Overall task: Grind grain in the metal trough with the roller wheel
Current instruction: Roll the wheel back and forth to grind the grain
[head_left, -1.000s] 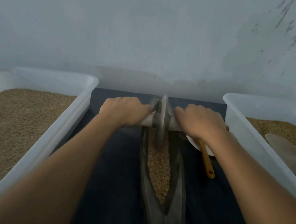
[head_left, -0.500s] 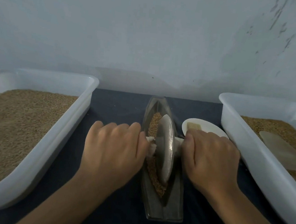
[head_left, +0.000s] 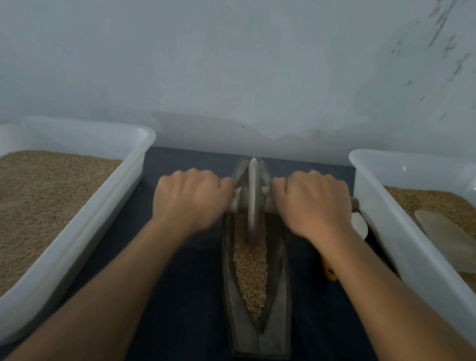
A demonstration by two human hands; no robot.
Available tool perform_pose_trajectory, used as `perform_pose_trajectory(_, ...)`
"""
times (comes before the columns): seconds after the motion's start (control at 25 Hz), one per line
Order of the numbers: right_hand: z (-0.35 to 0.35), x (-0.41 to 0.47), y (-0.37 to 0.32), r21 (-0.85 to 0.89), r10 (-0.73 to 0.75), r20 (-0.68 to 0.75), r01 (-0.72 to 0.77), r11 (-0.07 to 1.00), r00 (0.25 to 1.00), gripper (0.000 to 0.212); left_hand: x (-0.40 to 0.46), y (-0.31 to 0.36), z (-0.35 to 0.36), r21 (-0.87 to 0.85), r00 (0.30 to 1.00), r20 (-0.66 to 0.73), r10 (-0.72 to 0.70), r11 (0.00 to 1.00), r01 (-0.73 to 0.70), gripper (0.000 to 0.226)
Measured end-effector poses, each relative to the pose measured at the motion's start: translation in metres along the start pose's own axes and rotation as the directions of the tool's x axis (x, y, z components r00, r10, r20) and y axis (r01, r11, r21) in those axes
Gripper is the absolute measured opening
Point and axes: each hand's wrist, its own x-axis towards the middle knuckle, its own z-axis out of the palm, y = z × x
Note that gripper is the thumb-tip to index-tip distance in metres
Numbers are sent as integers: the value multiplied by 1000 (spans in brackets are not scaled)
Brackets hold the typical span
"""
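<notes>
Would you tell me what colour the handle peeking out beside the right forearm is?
Orange-yellow handle, seen in the head view.

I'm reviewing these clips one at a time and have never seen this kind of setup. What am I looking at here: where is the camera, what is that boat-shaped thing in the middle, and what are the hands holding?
There is no machine here. A camera worn on the person's head looks forward and down at their two bare arms. In the middle of a dark surface lies a narrow metal trough with grain in its groove. A roller wheel stands on edge in it, near the far end. The left hand and right hand each grip the axle on either side of the wheel. On either side stands a white tub of grain, the left tub and the right tub. Under the right forearm an orange handle peeks out.
</notes>
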Motion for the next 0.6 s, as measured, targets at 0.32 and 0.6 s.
perform_pose_trajectory(0.32, -39, -89, -1, 141, -140, -295, 188, 972, 945, 42, -103, 10, -21, -126, 964, -265, 15, 991, -50, 33)
perform_pose_trajectory(0.6, -5, -3, 2, 26, -5, 66, 4, 1000, 998, 61, -6, 0, -7, 17, 999, 32, 13, 1000, -13, 25)
